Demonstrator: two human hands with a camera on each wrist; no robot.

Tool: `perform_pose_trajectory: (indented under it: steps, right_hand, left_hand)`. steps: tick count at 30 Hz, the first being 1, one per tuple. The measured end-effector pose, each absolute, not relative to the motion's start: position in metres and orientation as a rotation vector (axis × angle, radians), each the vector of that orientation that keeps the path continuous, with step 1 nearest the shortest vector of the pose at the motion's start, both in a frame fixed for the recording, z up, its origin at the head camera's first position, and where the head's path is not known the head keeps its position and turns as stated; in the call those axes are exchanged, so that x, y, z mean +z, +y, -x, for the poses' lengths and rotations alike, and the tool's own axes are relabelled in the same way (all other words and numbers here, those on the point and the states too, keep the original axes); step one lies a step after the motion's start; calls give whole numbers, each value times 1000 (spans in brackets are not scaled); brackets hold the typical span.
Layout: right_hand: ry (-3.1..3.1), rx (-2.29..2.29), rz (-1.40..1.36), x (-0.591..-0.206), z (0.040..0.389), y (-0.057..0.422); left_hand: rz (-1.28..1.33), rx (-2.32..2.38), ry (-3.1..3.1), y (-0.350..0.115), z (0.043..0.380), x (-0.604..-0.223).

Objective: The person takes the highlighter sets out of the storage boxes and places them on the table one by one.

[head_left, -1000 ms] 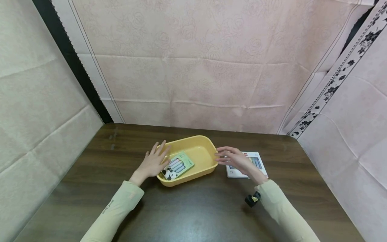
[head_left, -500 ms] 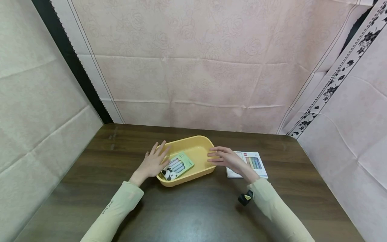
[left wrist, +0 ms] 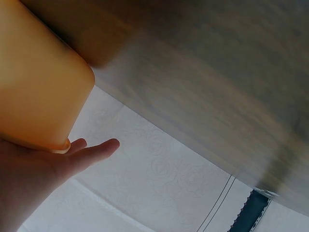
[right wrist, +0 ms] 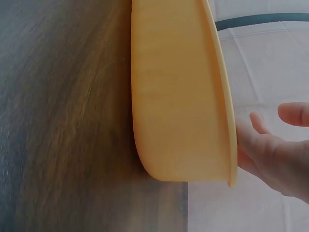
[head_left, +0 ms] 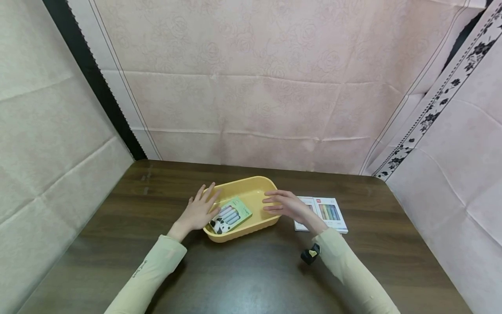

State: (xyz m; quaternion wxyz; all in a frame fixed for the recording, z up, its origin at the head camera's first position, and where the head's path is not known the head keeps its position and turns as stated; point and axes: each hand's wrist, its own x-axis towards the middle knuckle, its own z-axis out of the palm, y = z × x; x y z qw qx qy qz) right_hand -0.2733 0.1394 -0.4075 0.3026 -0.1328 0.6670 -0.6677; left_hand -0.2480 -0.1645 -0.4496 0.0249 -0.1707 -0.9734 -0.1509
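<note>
Ideally, the left hand point(head_left: 198, 212), fingers spread, would lightly steady the yellow tray point(head_left: 245, 191); the right hand point(head_left: 288, 206), fingers extended, should avoid knocking it; neither grips anything.

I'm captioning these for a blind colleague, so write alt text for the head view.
A person's left hand and right hand are at opposite ends of a yellow tray with a green box inside, on a brown table; a white box lies to the right.

The dark wood-grain tabletop point(head_left: 98, 253) before me shows glare point(head_left: 243, 283) at near centre. A creased rose-patterned cloth point(head_left: 251, 104) bounds the far side; black scalloped strip point(head_left: 96, 78), left; black-and-white floral border point(head_left: 431, 113), right.
</note>
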Motion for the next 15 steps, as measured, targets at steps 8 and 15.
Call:
perform_pose_trajectory:
  steps: [8, 15]
  right_hand:
    - [1771, -1744, 291, -409, 277, 130]
    - [1767, -1742, 232, -411, 282, 124]
  left_hand:
    - [526, -466, -3010, -164, 249, -450]
    - [524, -467, -3010, -164, 248, -449]
